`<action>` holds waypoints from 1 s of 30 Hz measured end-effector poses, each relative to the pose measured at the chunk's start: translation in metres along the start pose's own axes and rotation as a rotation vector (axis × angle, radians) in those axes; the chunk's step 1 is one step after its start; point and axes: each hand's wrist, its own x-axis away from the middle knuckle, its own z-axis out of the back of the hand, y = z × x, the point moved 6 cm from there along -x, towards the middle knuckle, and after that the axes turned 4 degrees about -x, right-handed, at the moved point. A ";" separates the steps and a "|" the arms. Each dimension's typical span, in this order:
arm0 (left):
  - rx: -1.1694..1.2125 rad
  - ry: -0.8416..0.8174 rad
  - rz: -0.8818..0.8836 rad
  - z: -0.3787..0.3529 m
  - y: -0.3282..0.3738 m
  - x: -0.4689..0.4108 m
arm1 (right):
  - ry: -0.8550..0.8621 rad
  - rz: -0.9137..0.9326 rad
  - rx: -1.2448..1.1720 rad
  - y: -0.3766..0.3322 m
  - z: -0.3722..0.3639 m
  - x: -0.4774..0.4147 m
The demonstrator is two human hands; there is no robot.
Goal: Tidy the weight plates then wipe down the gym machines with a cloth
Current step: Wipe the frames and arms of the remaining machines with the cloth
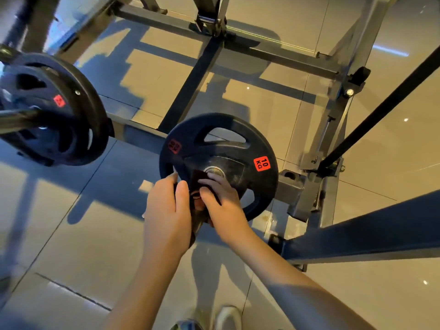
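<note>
A black 10 KG weight plate (238,144) with red labels is held in the middle of the view, above the tiled floor. My left hand (166,208) grips its lower left rim, thumb over the edge. My right hand (221,198) rests on the plate's face near the metal centre hole and presses a dark reddish cloth (198,184) against it. The cloth is mostly hidden between my hands. Other black plates (59,115) sit on a bar at the left.
A grey steel machine frame (273,55) crosses the floor behind the plate. A dark diagonal bar (381,110) and a thick blue beam (369,234) stand on the right. Glossy beige tiles (71,234) lie below. My shoes (226,317) show at the bottom.
</note>
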 end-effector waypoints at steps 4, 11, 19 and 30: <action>-0.008 0.012 0.032 -0.001 -0.006 -0.001 | -0.076 -0.037 0.320 0.002 -0.005 -0.049; 0.050 0.000 0.018 -0.001 -0.008 -0.002 | -0.250 0.081 0.254 -0.021 -0.019 -0.022; -0.010 0.028 0.049 -0.002 -0.014 -0.001 | -0.106 0.010 0.361 -0.011 -0.004 -0.057; 0.057 0.010 0.066 -0.003 -0.014 -0.001 | -0.043 -0.088 0.290 -0.007 0.009 -0.051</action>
